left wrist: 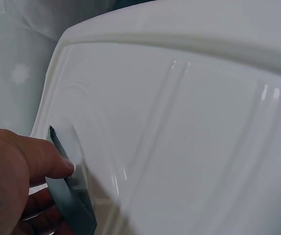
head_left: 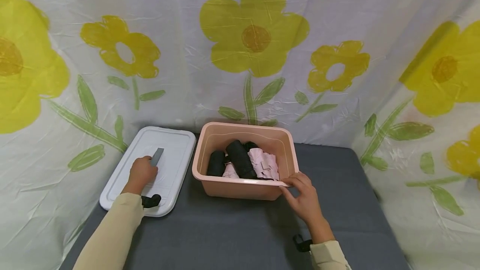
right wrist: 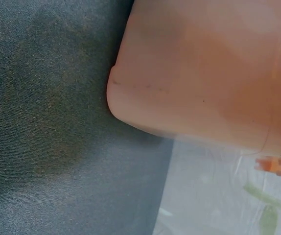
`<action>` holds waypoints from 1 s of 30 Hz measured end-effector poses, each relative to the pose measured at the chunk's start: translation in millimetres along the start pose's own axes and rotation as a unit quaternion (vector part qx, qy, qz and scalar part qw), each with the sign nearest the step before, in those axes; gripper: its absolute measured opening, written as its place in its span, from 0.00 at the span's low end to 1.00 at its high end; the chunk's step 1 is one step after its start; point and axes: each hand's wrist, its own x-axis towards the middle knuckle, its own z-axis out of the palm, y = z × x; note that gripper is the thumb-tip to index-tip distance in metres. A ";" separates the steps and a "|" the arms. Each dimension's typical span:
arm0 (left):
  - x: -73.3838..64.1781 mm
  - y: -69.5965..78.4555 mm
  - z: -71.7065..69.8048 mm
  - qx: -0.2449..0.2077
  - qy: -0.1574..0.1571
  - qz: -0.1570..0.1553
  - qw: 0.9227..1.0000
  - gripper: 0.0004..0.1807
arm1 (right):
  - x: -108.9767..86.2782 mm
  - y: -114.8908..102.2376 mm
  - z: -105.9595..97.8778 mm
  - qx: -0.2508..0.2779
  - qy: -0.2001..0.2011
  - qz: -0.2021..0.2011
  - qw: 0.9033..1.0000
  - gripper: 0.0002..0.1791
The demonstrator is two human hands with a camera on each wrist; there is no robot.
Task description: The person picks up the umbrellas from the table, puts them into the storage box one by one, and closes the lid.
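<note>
In the head view, my left hand [head_left: 141, 174] is over a white lid [head_left: 174, 143] lying at the left. Its thumb and fingers grip a slim grey flat piece [head_left: 156, 156]; the left wrist view shows this grey piece [left wrist: 72, 205] standing at an angle close over the lid's glossy ribbed face. My right hand [head_left: 304, 197] pinches the front right corner of a peach plastic bin [head_left: 240, 188], fingers on the rim and thumb at the outer wall. Inside lie rolled black bundles [head_left: 240, 159] and crumpled pink ones [head_left: 264, 163]. The right wrist view shows the bin's wall [right wrist: 194, 73], without the hand.
A dark grey cloth-covered table [head_left: 225, 236] lies beneath the bin and lid. Behind and at both sides hangs a white sheet [head_left: 180, 74] printed with yellow flowers. The bin stands close to the back sheet, right beside the lid. Black straps circle both wrists.
</note>
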 end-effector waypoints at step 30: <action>-14.1 0.8 -71.5 0.015 -0.010 0.098 0.995 0.28 | -0.2 0.5 1.2 0.004 0.008 0.003 1.000 0.13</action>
